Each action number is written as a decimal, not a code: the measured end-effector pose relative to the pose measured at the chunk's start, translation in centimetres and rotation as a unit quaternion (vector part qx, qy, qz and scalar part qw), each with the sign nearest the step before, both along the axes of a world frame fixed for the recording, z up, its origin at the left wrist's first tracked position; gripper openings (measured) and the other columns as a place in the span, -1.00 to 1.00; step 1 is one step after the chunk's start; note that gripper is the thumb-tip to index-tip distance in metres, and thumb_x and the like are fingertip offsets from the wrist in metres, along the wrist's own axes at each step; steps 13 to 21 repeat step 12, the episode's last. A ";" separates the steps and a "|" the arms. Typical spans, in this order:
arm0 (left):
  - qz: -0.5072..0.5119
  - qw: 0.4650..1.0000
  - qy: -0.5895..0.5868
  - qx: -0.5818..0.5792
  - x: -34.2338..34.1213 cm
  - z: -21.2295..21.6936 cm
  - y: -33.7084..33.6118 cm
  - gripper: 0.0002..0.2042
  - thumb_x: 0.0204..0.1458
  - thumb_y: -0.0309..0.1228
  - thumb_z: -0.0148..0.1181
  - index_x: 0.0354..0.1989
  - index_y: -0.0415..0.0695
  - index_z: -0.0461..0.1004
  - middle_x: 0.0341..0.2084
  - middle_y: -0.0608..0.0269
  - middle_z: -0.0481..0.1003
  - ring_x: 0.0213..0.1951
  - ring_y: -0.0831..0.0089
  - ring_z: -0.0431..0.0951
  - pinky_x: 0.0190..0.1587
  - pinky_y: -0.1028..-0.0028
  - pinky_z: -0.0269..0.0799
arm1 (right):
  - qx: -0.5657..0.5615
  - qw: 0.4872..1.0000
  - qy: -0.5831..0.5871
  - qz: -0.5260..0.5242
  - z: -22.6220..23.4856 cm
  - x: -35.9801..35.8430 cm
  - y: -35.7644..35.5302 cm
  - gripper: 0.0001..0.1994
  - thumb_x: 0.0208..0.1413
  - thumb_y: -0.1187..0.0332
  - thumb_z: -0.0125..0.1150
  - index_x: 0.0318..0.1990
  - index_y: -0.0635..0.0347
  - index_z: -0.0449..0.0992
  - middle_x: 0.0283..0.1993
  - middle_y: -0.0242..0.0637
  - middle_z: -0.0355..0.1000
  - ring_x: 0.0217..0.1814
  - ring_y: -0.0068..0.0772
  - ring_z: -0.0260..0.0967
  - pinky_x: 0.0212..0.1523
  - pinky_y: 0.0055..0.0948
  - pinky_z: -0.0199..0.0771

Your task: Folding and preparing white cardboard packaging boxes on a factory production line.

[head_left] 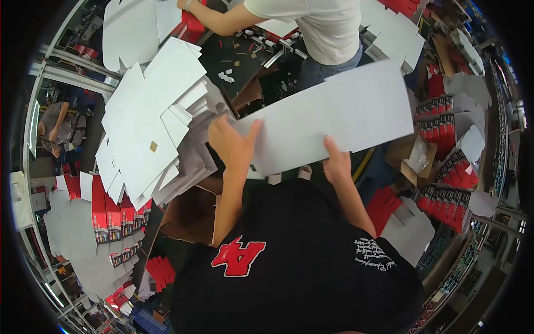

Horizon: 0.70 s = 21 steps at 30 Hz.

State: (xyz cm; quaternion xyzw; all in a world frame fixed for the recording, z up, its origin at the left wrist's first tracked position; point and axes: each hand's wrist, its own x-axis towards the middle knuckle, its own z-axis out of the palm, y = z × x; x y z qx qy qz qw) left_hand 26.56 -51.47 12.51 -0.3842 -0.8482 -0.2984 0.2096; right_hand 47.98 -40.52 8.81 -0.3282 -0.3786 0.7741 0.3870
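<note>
A long white cardboard box blank [300,119] is held out in front of me, slanting up to the right. My left hand [232,142] grips its left end, thumb lying on the white face. Along the lower edge, my right hand [338,161] pinches it with the thumb on top; the fingers beneath are hidden. Just left of my left hand rises a tall, uneven stack of flat white blanks [150,122].
Across the dark table [222,67], littered with scraps, another person [317,28] in a white shirt handles a red box [192,26]. An open brown carton [189,214] stands below the stack. Red-and-white boxes [114,214] pile up at left, more red boxes [445,206] at right.
</note>
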 end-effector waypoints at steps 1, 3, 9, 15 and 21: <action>0.073 0.996 -0.057 -0.016 0.5 -1.0 -1.1 -0.29 -0.23 0.05 0.27 -0.12 -0.38 0.27 -0.23 -0.19 0.33 -0.10 -0.07 0.29 -0.02 0.06 0.12 | -0.052 0.998 0.005 -0.025 0.5 0.5 0.1 -0.50 0.14 0.38 0.03 0.22 0.14 0.06 0.20 -0.29 0.12 0.20 -0.29 0.12 0.12 -0.26 0.22; 0.074 0.984 -0.159 -0.040 0.6 -3.0 -3.2 -0.25 -0.24 0.05 0.28 -0.09 -0.42 0.25 -0.19 -0.27 0.32 -0.06 -0.11 0.28 0.03 0.08 0.13 | -0.109 0.991 0.012 -0.078 1.8 1.7 0.4 -0.53 0.17 0.35 0.00 0.22 0.14 0.07 0.19 -0.28 0.15 0.18 -0.31 0.16 0.09 -0.28 0.26; -0.024 0.822 -0.569 0.023 1.5 -4.3 -2.8 -0.23 -0.11 -0.03 0.20 0.06 -0.51 0.14 -0.03 -0.23 0.31 0.04 0.11 0.33 0.05 0.32 0.24 | -0.140 0.987 0.013 -0.084 1.3 3.8 -0.1 -0.57 0.20 0.31 -0.06 0.20 0.15 0.10 0.13 -0.29 0.22 0.12 -0.35 0.23 0.08 -0.32 0.29; 0.008 0.813 -0.583 -0.001 0.5 -5.2 -3.0 -0.22 -0.09 0.00 0.17 0.07 -0.51 0.13 -0.02 -0.25 0.30 0.03 0.10 0.34 0.05 0.33 0.23 | -0.143 0.987 0.034 -0.061 1.1 4.2 0.3 -0.57 0.20 0.29 -0.06 0.20 0.15 0.10 0.13 -0.28 0.23 0.11 -0.33 0.25 0.10 -0.32 0.29; 0.008 0.813 -0.583 -0.001 0.5 -5.2 -3.0 -0.22 -0.09 0.00 0.17 0.07 -0.51 0.13 -0.02 -0.25 0.30 0.03 0.10 0.34 0.05 0.33 0.23 | -0.143 0.987 0.034 -0.061 1.1 4.2 0.3 -0.57 0.20 0.29 -0.06 0.20 0.15 0.10 0.13 -0.28 0.23 0.11 -0.33 0.25 0.10 -0.32 0.29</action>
